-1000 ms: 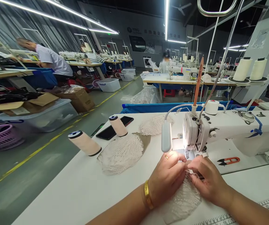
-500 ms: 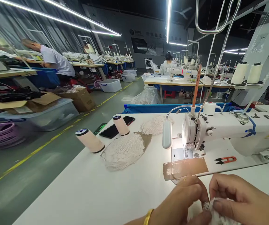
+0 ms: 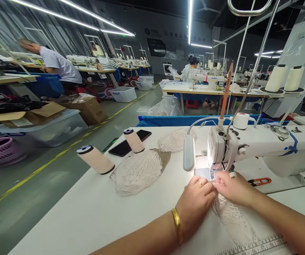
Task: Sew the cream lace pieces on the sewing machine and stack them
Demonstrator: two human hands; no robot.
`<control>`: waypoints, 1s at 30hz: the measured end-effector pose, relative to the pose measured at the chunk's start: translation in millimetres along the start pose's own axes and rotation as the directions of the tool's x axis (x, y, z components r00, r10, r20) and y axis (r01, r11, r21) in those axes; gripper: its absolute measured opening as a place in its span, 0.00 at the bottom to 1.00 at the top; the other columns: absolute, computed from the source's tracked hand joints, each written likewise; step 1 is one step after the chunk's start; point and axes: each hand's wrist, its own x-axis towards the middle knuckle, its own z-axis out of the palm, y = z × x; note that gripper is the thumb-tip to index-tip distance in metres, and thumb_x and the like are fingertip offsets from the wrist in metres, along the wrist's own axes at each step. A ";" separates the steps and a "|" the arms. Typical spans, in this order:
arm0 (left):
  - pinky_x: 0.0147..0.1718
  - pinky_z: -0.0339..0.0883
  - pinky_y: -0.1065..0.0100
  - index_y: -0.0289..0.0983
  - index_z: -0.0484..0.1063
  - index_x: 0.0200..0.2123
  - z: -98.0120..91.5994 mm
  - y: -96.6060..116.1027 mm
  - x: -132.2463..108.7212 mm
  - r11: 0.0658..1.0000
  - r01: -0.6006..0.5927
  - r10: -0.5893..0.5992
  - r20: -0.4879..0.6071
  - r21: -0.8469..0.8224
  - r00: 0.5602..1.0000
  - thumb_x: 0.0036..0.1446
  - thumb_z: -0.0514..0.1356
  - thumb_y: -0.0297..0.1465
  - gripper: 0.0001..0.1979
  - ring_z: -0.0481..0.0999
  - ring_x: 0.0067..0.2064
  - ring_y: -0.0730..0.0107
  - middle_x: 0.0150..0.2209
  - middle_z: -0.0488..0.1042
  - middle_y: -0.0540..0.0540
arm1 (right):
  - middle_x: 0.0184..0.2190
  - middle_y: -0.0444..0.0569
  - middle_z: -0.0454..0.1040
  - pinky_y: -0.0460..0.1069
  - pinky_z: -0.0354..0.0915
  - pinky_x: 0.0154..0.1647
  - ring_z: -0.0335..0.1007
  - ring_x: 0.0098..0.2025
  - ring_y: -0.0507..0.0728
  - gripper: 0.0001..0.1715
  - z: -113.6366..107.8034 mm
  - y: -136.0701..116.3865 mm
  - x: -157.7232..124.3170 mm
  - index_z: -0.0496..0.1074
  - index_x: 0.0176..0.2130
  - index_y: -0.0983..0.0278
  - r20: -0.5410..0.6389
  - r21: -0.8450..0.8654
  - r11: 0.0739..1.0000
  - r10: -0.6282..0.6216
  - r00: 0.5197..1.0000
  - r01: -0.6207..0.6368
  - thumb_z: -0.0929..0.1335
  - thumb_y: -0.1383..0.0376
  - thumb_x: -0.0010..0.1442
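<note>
White bench (image 3: 101, 212) under factory strip lights: left hand (image 3: 196, 202) and right hand (image 3: 232, 187) meet just before the sewing machine (image 3: 261, 145) needle. Each grip is closed, fingertips pinching the top edge of the mesh piece (image 3: 234, 221), which lies flat beneath them.

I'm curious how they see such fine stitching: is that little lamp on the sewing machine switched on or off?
On: the lamp throws a bright patch onto the machine bed right beneath it.
</note>
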 end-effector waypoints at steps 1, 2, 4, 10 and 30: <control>0.39 0.60 0.61 0.37 0.68 0.30 1.9 -0.9 -0.8 1.000 -0.026 0.026 -0.013 -0.003 1.000 0.69 0.54 0.20 0.13 0.66 0.34 0.66 0.31 0.72 0.49 | 0.27 0.40 0.69 0.47 0.50 0.31 0.62 0.30 0.54 0.12 -0.1 2.4 -2.6 0.63 0.31 0.60 0.002 -0.006 1.000 -0.007 1.000 0.007 0.68 0.71 0.65; 0.38 0.60 0.61 0.37 0.68 0.29 3.7 -1.7 -1.4 1.000 -0.021 0.021 -0.021 -0.013 1.000 0.68 0.54 0.20 0.14 0.66 0.33 0.66 0.30 0.71 0.50 | 0.27 0.41 0.70 0.47 0.50 0.30 0.63 0.30 0.54 0.11 -0.1 5.1 -6.2 0.64 0.32 0.60 -0.007 -0.027 0.999 -0.028 1.000 0.028 0.68 0.69 0.67; 0.38 0.59 0.61 0.37 0.66 0.28 6.5 -3.1 -2.1 0.999 0.017 -0.018 -0.025 -0.033 1.000 0.67 0.55 0.19 0.14 0.66 0.33 0.66 0.29 0.71 0.50 | 0.27 0.42 0.70 0.48 0.50 0.30 0.63 0.29 0.55 0.09 1.1 10.4 -15.7 0.66 0.34 0.60 -0.101 -0.129 0.985 -0.127 0.987 0.114 0.67 0.67 0.69; 0.38 0.60 0.60 0.37 0.68 0.29 7.7 -8.8 -0.8 0.996 0.054 -0.054 0.004 -0.072 0.999 0.65 0.57 0.19 0.12 0.69 0.35 0.63 0.31 0.74 0.49 | 0.36 0.50 0.75 0.52 0.59 0.36 0.68 0.36 0.59 0.13 17.9 17.6 -33.8 0.70 0.41 0.61 -0.353 -0.398 0.761 -0.642 0.680 0.512 0.59 0.73 0.71; 0.41 0.68 0.55 0.39 0.76 0.46 -2.3 -11.3 1.3 0.986 0.150 -0.142 0.109 -0.075 0.984 0.69 0.57 0.26 0.09 0.74 0.41 0.57 0.40 0.80 0.45 | 0.51 0.55 0.80 0.55 0.72 0.42 0.76 0.46 0.63 0.17 33.0 41.7 -9.8 0.77 0.46 0.62 -0.322 -0.333 0.828 -0.550 0.771 0.452 0.61 0.74 0.69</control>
